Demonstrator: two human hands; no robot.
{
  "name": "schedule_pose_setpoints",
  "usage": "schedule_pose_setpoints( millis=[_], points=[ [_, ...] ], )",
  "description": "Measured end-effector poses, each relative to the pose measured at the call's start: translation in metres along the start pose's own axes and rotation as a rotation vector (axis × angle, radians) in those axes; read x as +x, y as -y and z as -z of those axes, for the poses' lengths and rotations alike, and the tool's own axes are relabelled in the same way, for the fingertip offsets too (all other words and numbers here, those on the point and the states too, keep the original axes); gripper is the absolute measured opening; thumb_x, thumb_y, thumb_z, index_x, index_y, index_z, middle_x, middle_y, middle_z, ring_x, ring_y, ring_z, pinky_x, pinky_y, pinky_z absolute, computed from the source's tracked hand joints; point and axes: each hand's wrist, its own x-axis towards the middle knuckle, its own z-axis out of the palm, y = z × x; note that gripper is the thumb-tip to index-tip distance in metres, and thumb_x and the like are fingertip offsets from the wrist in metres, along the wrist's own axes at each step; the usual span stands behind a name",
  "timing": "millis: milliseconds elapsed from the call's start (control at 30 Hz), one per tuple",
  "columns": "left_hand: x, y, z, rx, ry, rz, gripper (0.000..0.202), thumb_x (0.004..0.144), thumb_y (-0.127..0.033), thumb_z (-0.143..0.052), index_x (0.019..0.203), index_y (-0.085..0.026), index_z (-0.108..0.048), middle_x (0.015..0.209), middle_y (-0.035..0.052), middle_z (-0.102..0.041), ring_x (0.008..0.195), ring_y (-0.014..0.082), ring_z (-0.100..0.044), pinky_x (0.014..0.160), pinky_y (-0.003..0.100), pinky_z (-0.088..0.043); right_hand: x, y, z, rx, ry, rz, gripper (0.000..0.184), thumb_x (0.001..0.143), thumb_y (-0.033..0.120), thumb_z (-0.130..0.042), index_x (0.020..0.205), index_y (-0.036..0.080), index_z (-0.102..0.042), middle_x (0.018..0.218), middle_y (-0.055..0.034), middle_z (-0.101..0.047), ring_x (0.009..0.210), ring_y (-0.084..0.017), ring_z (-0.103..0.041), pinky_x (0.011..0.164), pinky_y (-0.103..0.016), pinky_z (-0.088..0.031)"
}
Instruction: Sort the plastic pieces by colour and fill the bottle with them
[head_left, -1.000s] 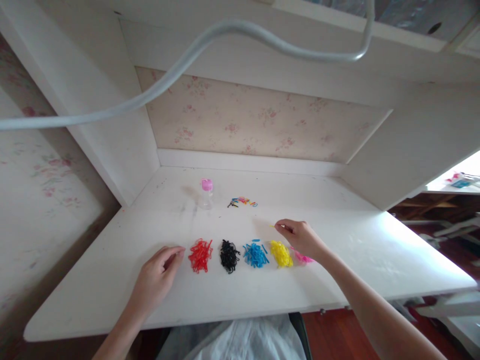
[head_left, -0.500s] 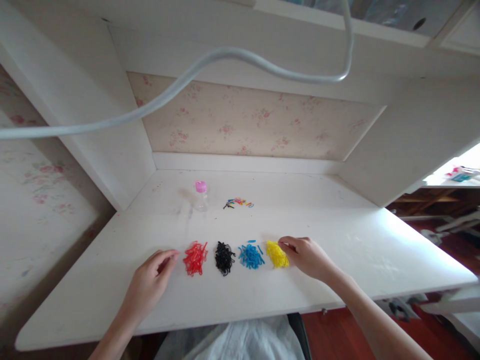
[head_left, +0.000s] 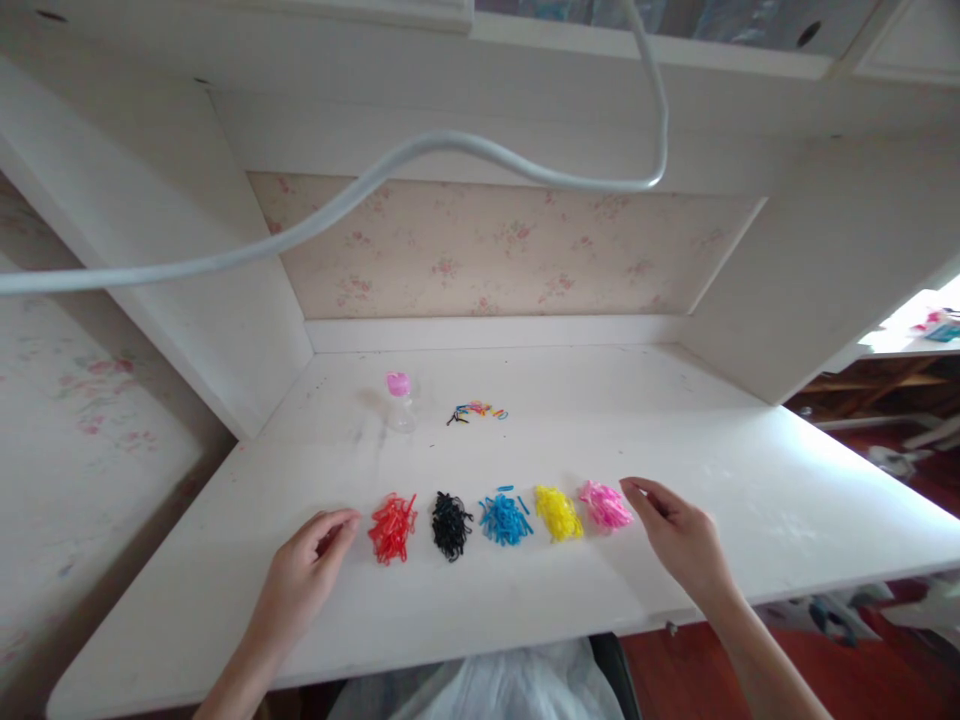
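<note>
A row of small elastic-band piles lies on the white desk: red bands (head_left: 392, 528), black bands (head_left: 451, 526), blue bands (head_left: 505, 519), yellow bands (head_left: 559, 513) and pink bands (head_left: 606, 506). My left hand (head_left: 311, 560) rests just left of the red pile, thumb and fingers pressed together, with nothing visible in them. Beside the pink pile's right edge is my right hand (head_left: 677, 532), its fingers drawn together into a pinch. No band shows between those fingertips.
Farther back stand a clear bottle with a pink cap (head_left: 399, 400) and a small heap of mixed-colour bands (head_left: 478, 412). A white cable (head_left: 450, 145) crosses overhead, below the shelf. The desk's front edge (head_left: 450, 664) runs close to my lap.
My right hand has moved right from the yellow pile to beyond the pink pile, which it had covered. My left hand stays by the red pile. The view has shifted slightly.
</note>
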Motion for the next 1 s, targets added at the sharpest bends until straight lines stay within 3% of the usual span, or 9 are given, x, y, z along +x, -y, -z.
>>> schedule_pose_setpoints(
  millis=[100,200,300,400,567,700,900,1000],
  points=[
    [0.008,-0.019,0.002,0.019,0.024,-0.028,0.033,0.086,-0.047,-0.047,0.094,-0.022,-0.067,0.094,0.0034,-0.071,0.082,0.0189,-0.065,0.073,0.026,-0.052,-0.009,-0.023,-0.004,0.134,-0.101,-0.146,0.049,0.075,0.057,-0.054,0.096,0.016,-0.071,0.081,-0.0056,-0.071,0.072,-0.019,-0.062,0.061,-0.024,-0.045],
    [0.022,-0.05,-0.004,0.062,0.09,-0.137,0.031,0.088,-0.043,-0.045,0.095,-0.021,-0.066,0.097,0.0035,-0.07,0.081,0.0172,-0.065,0.073,0.026,-0.051,-0.015,-0.028,-0.008,0.141,-0.131,-0.198,0.05,0.074,0.058,-0.055,0.096,0.016,-0.072,0.086,-0.0062,-0.072,0.078,-0.021,-0.063,0.064,-0.025,-0.046],
    [0.045,-0.08,-0.022,0.192,0.195,-0.272,0.026,0.089,-0.034,-0.043,0.094,-0.022,-0.066,0.097,0.0016,-0.07,0.084,0.0153,-0.064,0.079,0.024,-0.048,-0.017,-0.023,-0.011,0.101,-0.083,-0.196,0.048,0.075,0.057,-0.054,0.097,0.018,-0.072,0.083,-0.0045,-0.072,0.075,-0.02,-0.063,0.061,-0.024,-0.045],
    [0.074,-0.098,-0.048,0.383,0.253,-0.29,0.024,0.089,-0.03,-0.045,0.097,-0.025,-0.066,0.099,0.0008,-0.07,0.085,0.015,-0.064,0.079,0.023,-0.047,-0.018,-0.021,-0.012,0.073,-0.053,-0.167,0.045,0.076,0.056,-0.053,0.096,0.019,-0.071,0.084,-0.0039,-0.072,0.076,-0.02,-0.064,0.062,-0.024,-0.045],
    [0.118,-0.102,-0.087,0.501,0.211,-0.23,0.024,0.088,-0.028,-0.046,0.097,-0.019,-0.066,0.098,0.0089,-0.069,0.092,0.0222,-0.064,0.082,0.031,-0.047,-0.018,-0.025,-0.013,0.045,-0.042,-0.157,0.045,0.077,0.056,-0.051,0.098,0.02,-0.071,0.085,-0.0028,-0.072,0.074,-0.018,-0.064,0.061,-0.022,-0.045],
    [0.136,-0.102,-0.106,0.562,0.196,-0.187,0.025,0.09,-0.026,-0.044,0.096,-0.013,-0.064,0.097,0.0142,-0.067,0.092,0.0247,-0.064,0.08,0.035,-0.048,-0.018,-0.022,-0.012,0.026,-0.023,-0.166,0.047,0.078,0.057,-0.05,0.1,0.021,-0.07,0.083,-0.0021,-0.071,0.073,-0.017,-0.063,0.061,-0.021,-0.045],
    [0.141,-0.104,-0.114,0.58,0.206,-0.174,0.025,0.092,-0.033,-0.048,0.102,-0.012,-0.06,0.099,0.0069,-0.065,0.09,0.0184,-0.062,0.082,0.039,-0.048,-0.019,-0.022,-0.012,0.002,-0.012,-0.17,0.048,0.078,0.058,-0.05,0.1,0.021,-0.07,0.084,-0.0023,-0.071,0.073,-0.017,-0.063,0.06,-0.02,-0.044],
    [0.137,-0.105,-0.109,0.566,0.2,-0.179,0.023,0.093,-0.026,-0.043,0.097,-0.013,-0.063,0.097,0.009,-0.066,0.089,0.019,-0.063,0.081,0.035,-0.047,-0.02,-0.023,-0.012,0.005,-0.021,-0.154,0.048,0.078,0.058,-0.05,0.1,0.021,-0.071,0.081,-0.0025,-0.07,0.071,-0.016,-0.063,0.06,-0.02,-0.044]
  ],
)
